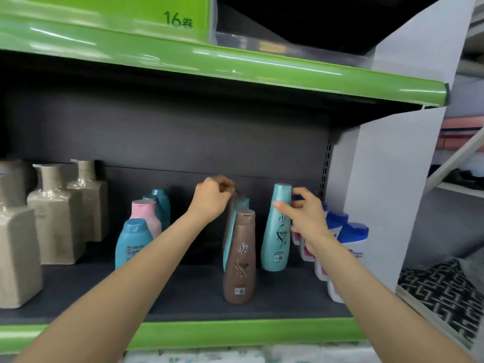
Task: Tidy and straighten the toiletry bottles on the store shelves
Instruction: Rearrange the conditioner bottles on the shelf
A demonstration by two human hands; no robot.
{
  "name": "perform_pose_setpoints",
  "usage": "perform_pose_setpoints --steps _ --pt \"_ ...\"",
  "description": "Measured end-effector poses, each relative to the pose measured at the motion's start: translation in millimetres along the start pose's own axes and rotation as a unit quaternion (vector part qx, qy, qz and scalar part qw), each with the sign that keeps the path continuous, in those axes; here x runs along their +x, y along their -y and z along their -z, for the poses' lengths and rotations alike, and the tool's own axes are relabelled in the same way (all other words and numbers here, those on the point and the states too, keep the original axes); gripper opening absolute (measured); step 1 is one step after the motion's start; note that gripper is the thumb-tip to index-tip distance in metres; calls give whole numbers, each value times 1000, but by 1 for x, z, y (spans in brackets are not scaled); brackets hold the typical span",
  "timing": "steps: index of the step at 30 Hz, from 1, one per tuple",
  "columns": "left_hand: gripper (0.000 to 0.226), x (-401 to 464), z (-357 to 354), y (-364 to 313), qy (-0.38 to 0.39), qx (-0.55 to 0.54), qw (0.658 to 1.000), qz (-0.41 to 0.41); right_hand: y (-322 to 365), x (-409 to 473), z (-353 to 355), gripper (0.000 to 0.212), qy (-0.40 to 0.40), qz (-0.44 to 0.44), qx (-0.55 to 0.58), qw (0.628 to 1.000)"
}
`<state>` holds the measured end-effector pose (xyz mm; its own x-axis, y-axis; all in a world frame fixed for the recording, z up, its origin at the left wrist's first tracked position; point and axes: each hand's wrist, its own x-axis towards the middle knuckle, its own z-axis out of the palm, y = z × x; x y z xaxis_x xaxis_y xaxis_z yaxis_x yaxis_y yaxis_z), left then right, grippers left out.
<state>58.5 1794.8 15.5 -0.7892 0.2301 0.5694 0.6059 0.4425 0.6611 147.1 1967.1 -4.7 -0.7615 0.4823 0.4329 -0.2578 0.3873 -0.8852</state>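
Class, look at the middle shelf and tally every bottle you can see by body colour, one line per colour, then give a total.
Beige square bottles: 4
Teal bottles: 4
Blue bottle: 1
Pink bottle: 1
Brown bottles: 2
White bottles with blue caps: 4, partly hidden by the right arm
Total: 16

So on the shelf you've got the square bottles lined up far left, then a small cluster of rounded bottles to their right. The left hand sits over the top of a row of tall bottles running front to back mid-shelf. Just right of those stands another tall bottle with the right hand around its neck, and capped bottles queue along the side panel behind that hand.
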Motion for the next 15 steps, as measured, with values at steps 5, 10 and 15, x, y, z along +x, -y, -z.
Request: perform_pose_setpoints --steps 5,10,15 --pt "28 34 -17 13 44 79 995 43 -39 56 -30 30 10 -27 1 1000" --pt "28 47 -22 29 84 115 990 10 -66 90 -50 34 -7 -10 -86 996" --pt "27 54 -28 39 117 106 987 -31 -81 101 -59 36 -4 14 -100 995"
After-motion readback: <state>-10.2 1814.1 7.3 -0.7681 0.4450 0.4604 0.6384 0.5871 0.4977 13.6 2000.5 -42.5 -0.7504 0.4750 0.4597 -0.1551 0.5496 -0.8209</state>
